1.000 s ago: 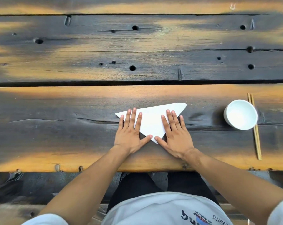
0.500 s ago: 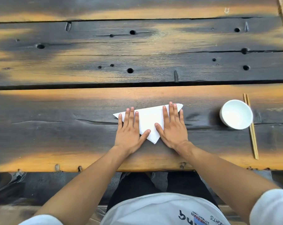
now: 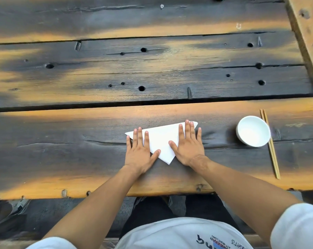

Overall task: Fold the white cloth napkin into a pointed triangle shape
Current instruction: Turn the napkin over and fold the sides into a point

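The white cloth napkin (image 3: pixel 162 141) lies flat on the dark wooden table (image 3: pixel 152 72) as a triangle, its sharpest point toward me. My left hand (image 3: pixel 140 151) rests palm down on the napkin's left part, fingers spread, thumb on the cloth. My right hand (image 3: pixel 189 143) presses flat on the right part, its fingertips reaching the far right corner. Neither hand grips the cloth; both lie flat on it and hide its left and right sides.
A white bowl (image 3: pixel 252 131) stands to the right of the napkin. Just beyond it a pair of wooden chopsticks (image 3: pixel 269 142) lies along the table. The table's near edge (image 3: pixel 152 192) runs just above my lap. A lighter wooden beam (image 3: pixel 306 33) borders the far right.
My right hand has slid away from me and to the right across the napkin, out to its far right corner. My left hand has shifted slightly left. The napkin stays put.
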